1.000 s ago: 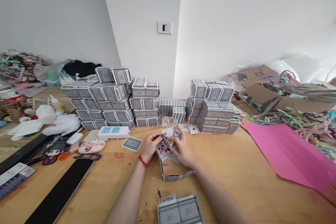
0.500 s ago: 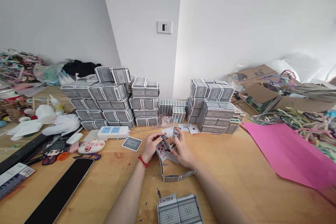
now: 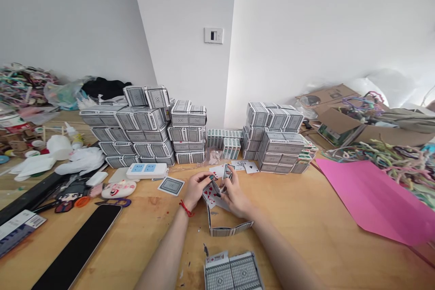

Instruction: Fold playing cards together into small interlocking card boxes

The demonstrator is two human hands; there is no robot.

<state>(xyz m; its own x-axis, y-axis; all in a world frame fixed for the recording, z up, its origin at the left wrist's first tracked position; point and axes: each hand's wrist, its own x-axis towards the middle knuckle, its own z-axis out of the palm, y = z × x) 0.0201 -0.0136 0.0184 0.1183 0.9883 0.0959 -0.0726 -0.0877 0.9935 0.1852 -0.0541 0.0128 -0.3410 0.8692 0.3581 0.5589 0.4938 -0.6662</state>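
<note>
My left hand (image 3: pixel 197 189) and my right hand (image 3: pixel 235 195) meet over the middle of the table, both closed on a folded playing card (image 3: pixel 225 173) with a patterned grey back. Beneath them lie loose face-up cards (image 3: pixel 211 195) with red hearts. These rest at the far side of an open frame of folded cards (image 3: pixel 227 231), which stands on the wood between my forearms. Nearer to me sits a block made of cards (image 3: pixel 234 274), cut off by the bottom edge. My fingers partly hide the folded card.
Tall stacks of card blocks (image 3: pixel 149 120) stand at the back left, others (image 3: pixel 282 145) at the back right. A power strip (image 3: pixel 147 171), a single card (image 3: pixel 171 186) and a phone-like black slab (image 3: pixel 79 249) lie left. Pink paper (image 3: pixel 377 201) covers the right side.
</note>
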